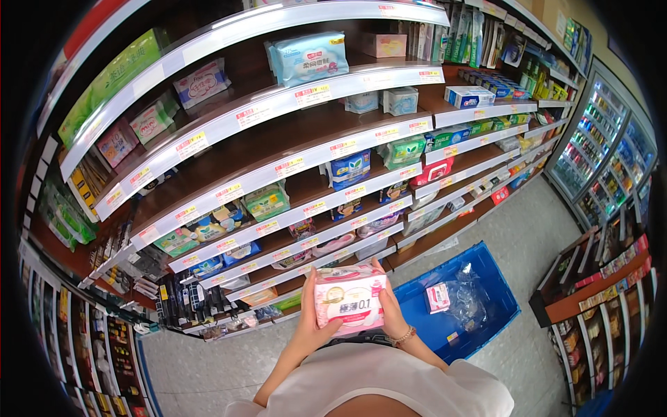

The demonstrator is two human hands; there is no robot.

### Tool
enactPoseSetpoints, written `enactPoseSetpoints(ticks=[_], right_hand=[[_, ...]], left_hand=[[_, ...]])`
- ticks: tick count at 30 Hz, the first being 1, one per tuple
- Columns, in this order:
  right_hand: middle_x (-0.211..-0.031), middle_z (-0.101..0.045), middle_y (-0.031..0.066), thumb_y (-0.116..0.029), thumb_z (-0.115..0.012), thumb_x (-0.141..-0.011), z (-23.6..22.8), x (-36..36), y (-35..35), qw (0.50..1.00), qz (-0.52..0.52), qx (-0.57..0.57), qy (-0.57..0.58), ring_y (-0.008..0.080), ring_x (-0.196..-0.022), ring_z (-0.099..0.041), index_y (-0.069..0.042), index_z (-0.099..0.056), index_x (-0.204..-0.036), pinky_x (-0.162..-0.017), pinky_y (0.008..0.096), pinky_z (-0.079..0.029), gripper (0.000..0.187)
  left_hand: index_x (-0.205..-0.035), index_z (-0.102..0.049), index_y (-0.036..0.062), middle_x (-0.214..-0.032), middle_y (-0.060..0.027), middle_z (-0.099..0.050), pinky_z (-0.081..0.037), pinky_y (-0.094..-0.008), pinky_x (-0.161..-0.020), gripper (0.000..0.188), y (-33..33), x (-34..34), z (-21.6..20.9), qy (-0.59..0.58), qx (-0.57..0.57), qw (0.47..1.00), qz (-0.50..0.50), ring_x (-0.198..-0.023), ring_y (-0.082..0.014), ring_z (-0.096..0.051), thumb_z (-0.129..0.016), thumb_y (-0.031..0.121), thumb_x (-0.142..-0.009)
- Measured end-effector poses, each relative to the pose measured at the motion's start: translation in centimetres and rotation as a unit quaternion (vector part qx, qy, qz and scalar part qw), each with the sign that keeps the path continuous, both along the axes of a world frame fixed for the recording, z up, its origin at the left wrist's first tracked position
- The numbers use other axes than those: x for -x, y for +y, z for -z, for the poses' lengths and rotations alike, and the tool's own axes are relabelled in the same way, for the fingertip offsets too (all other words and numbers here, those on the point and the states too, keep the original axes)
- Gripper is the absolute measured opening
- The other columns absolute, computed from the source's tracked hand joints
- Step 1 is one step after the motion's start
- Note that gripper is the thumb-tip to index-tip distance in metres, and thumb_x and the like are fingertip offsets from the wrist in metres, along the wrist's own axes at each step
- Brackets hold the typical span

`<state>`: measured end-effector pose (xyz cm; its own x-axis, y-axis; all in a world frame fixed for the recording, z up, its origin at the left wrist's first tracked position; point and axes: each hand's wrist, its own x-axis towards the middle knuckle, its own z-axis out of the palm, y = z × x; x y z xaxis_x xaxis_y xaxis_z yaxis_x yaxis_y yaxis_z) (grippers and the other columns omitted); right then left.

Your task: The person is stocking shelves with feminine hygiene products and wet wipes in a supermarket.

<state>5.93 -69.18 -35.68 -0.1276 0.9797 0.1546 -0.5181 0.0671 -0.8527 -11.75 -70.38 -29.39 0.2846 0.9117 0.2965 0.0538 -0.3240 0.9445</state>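
Head view: I hold a pink-and-white soft plastic pack of hygiene pads upright in front of my chest, between both hands. My left hand has its grip pressed along the pack's left edge, fingers wrapped behind it; my right hand, with a beaded bracelet at the wrist, has its grip pressed flat on the right edge. The pack is clear of the curved wooden shelves with white price rails and not yet placed. Judged status: stocking is partly done. The blue plastic crate on the floor to my right holds one small pink pack and clear wrapping.
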Motion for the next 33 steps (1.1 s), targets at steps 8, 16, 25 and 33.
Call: enactPoseSetpoints(ticks=[8,16,25,33], right_hand=[[-0.142,-0.016,0.0213,-0.051,-0.031,-0.089,-6.9,-0.5,-1.5,0.960,0.104,-0.197,0.168,0.0338,-0.132,-0.018,-0.012,-0.007,-0.141,-0.105,0.0444,-0.017,0.069],[-0.135,-0.035,0.0162,-0.041,-0.045,-0.087,-9.2,-0.2,0.3,0.773,-0.026,-0.418,-0.477,0.0343,-0.128,-0.026,-0.008,-0.043,-0.126,-0.103,0.0477,-0.018,0.051],[-0.133,-0.038,0.0154,-0.033,-0.045,-0.088,-8.3,-0.2,-0.4,0.843,0.063,-0.389,-0.367,0.0338,-0.124,-0.032,-0.009,-0.046,-0.125,-0.103,0.0487,-0.019,0.044],[-0.115,-0.047,0.0198,-0.029,-0.044,-0.091,-6.9,-2.4,-1.2,0.864,-0.346,-0.069,0.359,0.0217,-0.071,-0.058,-0.003,-0.050,-0.109,-0.060,0.0282,-0.047,0.032]], left_hand=[[-0.136,-0.024,0.0051,-0.136,-0.0167,-0.032,-0.026,-0.0449,-0.103,0.069,-1.4,4.5,5.2,-0.480,0.365,0.795,0.072,-0.124,-0.0314,-0.034,-0.053,0.028,-0.077],[-0.130,-0.032,0.0023,-0.128,-0.0156,-0.043,-0.031,-0.0473,-0.100,0.060,-2.9,3.5,6.2,-0.420,0.339,0.842,-0.013,-0.118,-0.0311,-0.042,-0.050,0.029,-0.080],[-0.133,-0.032,0.0109,-0.132,-0.0110,-0.040,-0.027,-0.0505,-0.099,0.075,-2.7,3.2,5.4,-0.386,0.340,0.857,-0.029,-0.121,-0.0292,-0.037,-0.049,0.050,-0.071],[-0.133,-0.033,0.0140,-0.134,-0.0110,-0.038,-0.029,-0.0524,-0.098,0.077,-2.3,3.6,5.1,-0.467,0.384,0.796,0.040,-0.122,-0.0302,-0.036,-0.046,0.057,-0.070]])
